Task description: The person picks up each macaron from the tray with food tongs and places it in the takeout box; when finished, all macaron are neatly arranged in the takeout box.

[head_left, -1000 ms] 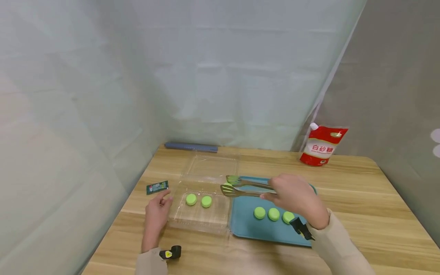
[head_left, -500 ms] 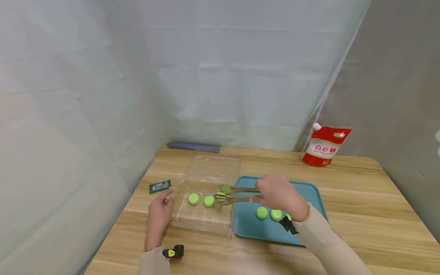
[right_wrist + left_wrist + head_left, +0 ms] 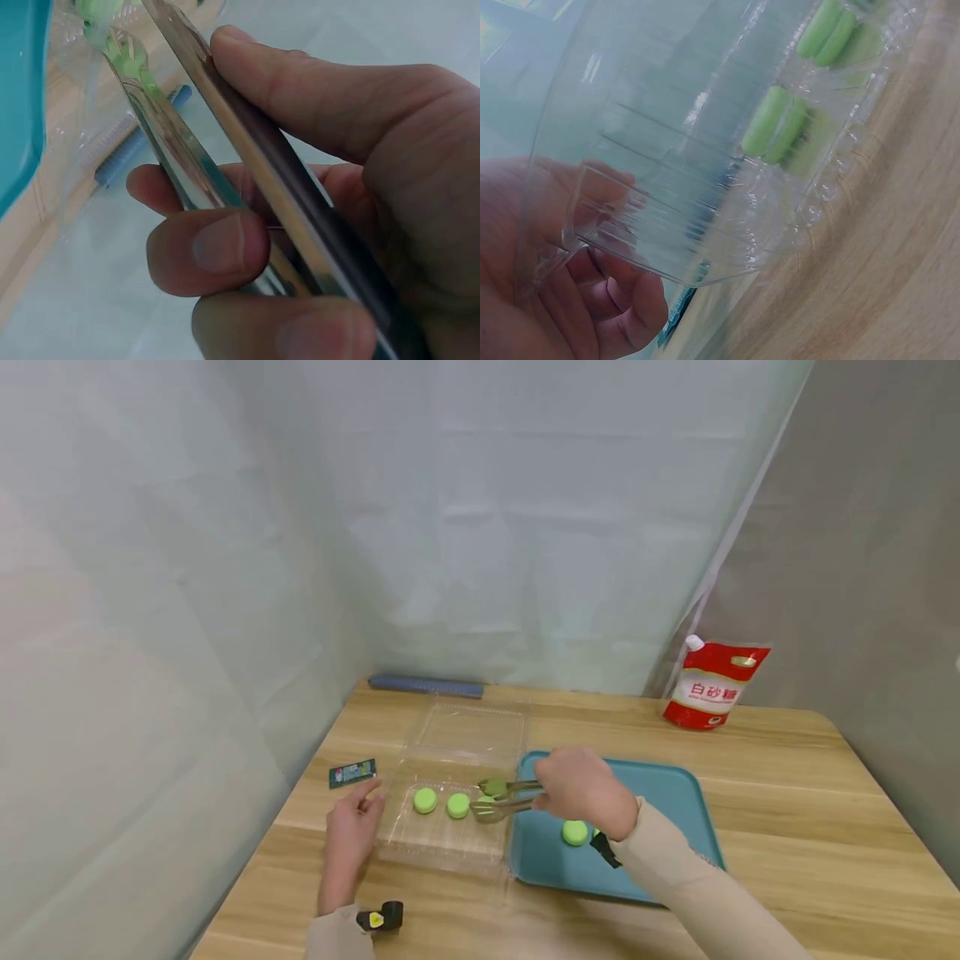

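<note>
In the head view a clear plastic container (image 3: 438, 843) lies with its lid folded back. Two green macarons (image 3: 425, 801) sit in it side by side, and a third macaron (image 3: 487, 802) is between the tips of metal tongs (image 3: 504, 807) at its right side. My right hand (image 3: 581, 787) grips the tongs by their handles, with thumb and fingers wrapped round both arms in the right wrist view. My left hand (image 3: 352, 831) is at the container's left edge. In the left wrist view, its thumb and fingers hold the clear rim, some of them seen through the plastic.
A blue tray (image 3: 667, 777) stands right of the container, with a macaron (image 3: 575, 832) showing and others hidden by the right arm. Further out are a red-and-white sugar bag (image 3: 708, 689), a blue roll (image 3: 426, 686) and a small dark green packet (image 3: 352, 773).
My right hand has moved left and lowered, carrying the tongs and third macaron from over the tray's edge into the container's right side. My left hand has stayed at the container's edge.
</note>
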Tool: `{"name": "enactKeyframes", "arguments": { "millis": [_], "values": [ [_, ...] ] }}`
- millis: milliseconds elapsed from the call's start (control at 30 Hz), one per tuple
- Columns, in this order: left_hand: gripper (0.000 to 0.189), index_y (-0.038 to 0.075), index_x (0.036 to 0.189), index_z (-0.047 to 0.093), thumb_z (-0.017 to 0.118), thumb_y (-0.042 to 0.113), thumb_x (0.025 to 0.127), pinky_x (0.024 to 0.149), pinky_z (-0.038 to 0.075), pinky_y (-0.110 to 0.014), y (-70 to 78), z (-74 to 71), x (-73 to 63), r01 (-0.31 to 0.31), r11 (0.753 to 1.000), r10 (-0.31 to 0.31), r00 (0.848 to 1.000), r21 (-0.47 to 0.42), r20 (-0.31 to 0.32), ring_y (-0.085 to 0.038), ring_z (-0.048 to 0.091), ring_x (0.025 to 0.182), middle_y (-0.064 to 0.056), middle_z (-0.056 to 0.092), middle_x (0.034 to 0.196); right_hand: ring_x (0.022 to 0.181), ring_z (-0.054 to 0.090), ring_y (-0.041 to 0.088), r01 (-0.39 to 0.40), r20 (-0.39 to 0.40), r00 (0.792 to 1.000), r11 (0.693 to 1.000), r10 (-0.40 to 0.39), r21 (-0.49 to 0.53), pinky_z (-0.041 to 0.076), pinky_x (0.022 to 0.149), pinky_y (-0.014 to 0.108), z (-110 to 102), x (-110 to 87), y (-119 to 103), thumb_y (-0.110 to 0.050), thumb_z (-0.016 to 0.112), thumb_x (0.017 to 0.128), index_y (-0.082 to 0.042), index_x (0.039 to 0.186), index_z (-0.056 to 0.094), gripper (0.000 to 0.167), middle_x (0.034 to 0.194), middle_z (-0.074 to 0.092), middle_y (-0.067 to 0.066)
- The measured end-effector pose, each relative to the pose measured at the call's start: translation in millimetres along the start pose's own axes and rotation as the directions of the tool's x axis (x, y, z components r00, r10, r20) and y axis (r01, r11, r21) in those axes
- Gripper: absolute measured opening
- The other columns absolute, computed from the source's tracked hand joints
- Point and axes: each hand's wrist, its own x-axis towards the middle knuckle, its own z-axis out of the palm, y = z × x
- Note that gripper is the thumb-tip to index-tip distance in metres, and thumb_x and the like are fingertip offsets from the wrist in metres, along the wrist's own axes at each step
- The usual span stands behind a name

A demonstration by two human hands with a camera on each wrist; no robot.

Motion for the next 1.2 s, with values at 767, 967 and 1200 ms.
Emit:
{"name": "enactKeyframes", "arguments": {
  "millis": [767, 967, 1200],
  "values": [
    [0.035, -0.001, 0.135, 0.062, 0.060, 0.012, 0.102, 0.052, 0.037, -0.026, 2.2, 0.3, -2.3, -0.020, 1.000, 0.020, 1.000, 0.005, -0.022, -0.017, 0.046, 0.062, -0.008, 0.054, 0.078, 0.049, 0.033, 0.010, -0.096, 0.006, 0.995, 0.987, 0.096, 0.126, 0.027, 0.050, 0.028, -11, -40.7, 22, -0.046, 0.083, 0.082, -0.016, 0.062, 0.056, 0.045, 0.053, 0.033, -0.005],
    [0.036, -0.001, 0.135, 0.062, 0.060, 0.014, 0.102, 0.053, 0.038, -0.026, 3.8, -1.1, -1.9, -0.018, 1.000, 0.018, 1.000, 0.015, -0.016, -0.018, 0.047, 0.063, -0.009, 0.057, 0.079, 0.054, 0.045, 0.010, -0.107, -0.044, 0.992, 0.979, 0.116, 0.172, 0.039, 0.052, 0.030, -1, -60.6, 37, -0.058, 0.080, 0.077, -0.009, 0.098, 0.067, 0.055, 0.058, 0.045, -0.006],
    [0.036, -0.001, 0.136, 0.061, 0.059, 0.015, 0.102, 0.053, 0.039, -0.026, 3.3, -1.5, -1.6, -0.014, 1.000, 0.014, 1.000, 0.022, -0.011, -0.018, 0.048, 0.064, -0.010, 0.058, 0.081, 0.045, 0.039, 0.005, -0.064, -0.181, 0.979, 0.987, 0.090, 0.146, 0.035, 0.045, 0.026, 15, -83.0, 56, -0.067, 0.070, 0.082, -0.011, 0.104, 0.067, 0.060, 0.051, 0.040, -0.010]
  ]
}}
